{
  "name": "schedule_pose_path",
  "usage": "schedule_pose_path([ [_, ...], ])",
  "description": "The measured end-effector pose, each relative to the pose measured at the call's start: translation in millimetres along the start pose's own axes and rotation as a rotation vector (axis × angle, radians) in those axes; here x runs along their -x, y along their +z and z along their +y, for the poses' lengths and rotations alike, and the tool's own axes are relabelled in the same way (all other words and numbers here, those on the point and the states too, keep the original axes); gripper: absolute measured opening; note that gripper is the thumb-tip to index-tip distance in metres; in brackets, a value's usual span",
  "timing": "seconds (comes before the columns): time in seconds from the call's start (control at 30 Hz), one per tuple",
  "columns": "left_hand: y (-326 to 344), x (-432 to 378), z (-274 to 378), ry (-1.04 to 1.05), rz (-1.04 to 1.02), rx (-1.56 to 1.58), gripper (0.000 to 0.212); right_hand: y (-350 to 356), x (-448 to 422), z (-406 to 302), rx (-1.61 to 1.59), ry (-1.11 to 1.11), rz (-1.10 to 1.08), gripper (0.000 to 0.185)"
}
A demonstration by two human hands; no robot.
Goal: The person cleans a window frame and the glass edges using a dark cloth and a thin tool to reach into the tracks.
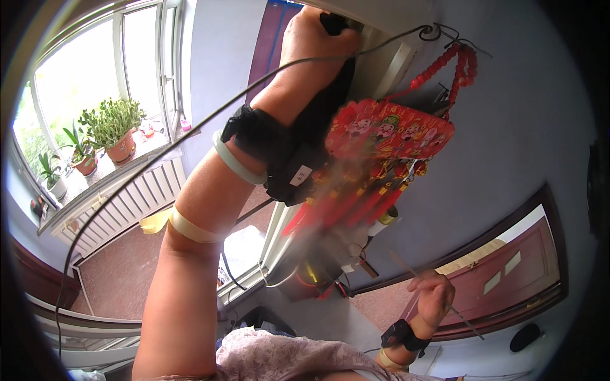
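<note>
My left hand (314, 40) reaches up to the top edge of the head view, its fingers curled by a black item (333, 23); whether it grips this is unclear. A pale green bangle (238, 159) and a black strap (257, 133) circle that forearm. Across the wrist runs a thin dark wire (190, 135), curled at its right end. Beside the forearm hangs a red festive ornament (391, 128) with printed figures, red beads (441, 62) and blurred red tassels (352, 205). Lower right, my right hand (431, 295) holds a thin rod (464, 321) between its fingers.
Potted plants (121, 145) stand on the windowsill at left, above a white radiator (128, 205). A dark red door (514, 266) is at right, with a black oval item (524, 337) near it. Various items (314, 271) gather below the tassels, partly blurred.
</note>
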State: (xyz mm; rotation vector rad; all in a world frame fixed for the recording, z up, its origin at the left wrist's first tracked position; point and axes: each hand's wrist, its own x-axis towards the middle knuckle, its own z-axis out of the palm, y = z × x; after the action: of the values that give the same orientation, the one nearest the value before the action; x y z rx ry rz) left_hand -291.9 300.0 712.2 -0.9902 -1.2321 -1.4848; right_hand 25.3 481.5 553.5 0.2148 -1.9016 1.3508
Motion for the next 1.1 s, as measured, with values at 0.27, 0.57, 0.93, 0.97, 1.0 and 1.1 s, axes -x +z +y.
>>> schedule_pose_path([
  [0.27,-14.1,9.1,-8.9,-0.217,-0.071,-0.151,0.028,-12.8,2.3,-1.2,0.033,-0.063,0.01,0.044],
  [0.57,-9.9,7.3,-3.3,-0.268,-0.075,-0.041,0.029,-17.0,3.5,8.9,0.02,0.002,0.04,0.044],
  [0.93,-13.7,18.8,-7.7,-0.262,-0.141,-0.088,0.022,-6.9,-7.2,17.0,-0.012,0.03,-0.004,0.043],
  [0.97,-13.5,16.3,-9.2,-0.262,-0.143,-0.086,0.022,-7.1,-6.4,16.3,0.0,0.025,0.0,0.044],
  [1.0,-15.9,11.2,-10.7,-0.226,-0.184,-0.092,0.021,-5.9,-7.0,14.5,-0.001,0.024,-0.001,0.044],
  [1.1,-18.8,8.5,-6.3,-0.287,-0.219,-0.043,0.021,-0.2,-9.2,8.5,-0.013,0.0,0.002,0.045],
])
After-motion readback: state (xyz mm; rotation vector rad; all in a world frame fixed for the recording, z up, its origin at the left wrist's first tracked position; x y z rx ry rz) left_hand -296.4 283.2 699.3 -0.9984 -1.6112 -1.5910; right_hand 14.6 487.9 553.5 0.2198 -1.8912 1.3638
